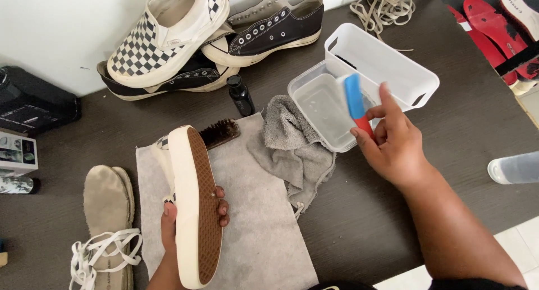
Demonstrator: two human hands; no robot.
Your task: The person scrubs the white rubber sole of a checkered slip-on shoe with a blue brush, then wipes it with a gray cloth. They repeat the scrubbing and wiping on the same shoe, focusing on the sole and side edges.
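Shoe sole-up in one hand, brush over the water tub in the other.
Left hand (pixel 193 214) grips a white slip-on shoe (pixel 193 203) on its side above a grey cloth (pixel 261 211); right hand (pixel 393 141) holds a blue-and-red brush (pixel 355 102) over the clear tub (pixel 323 107), a grey towel (pixel 292 144) bunched just beside.

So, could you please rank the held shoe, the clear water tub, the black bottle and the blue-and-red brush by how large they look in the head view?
1. Held shoe, gripped by the left hand.
2. Clear water tub.
3 and 4. Black bottle and blue-and-red brush: these look alike, and the right hand hides part of the brush.
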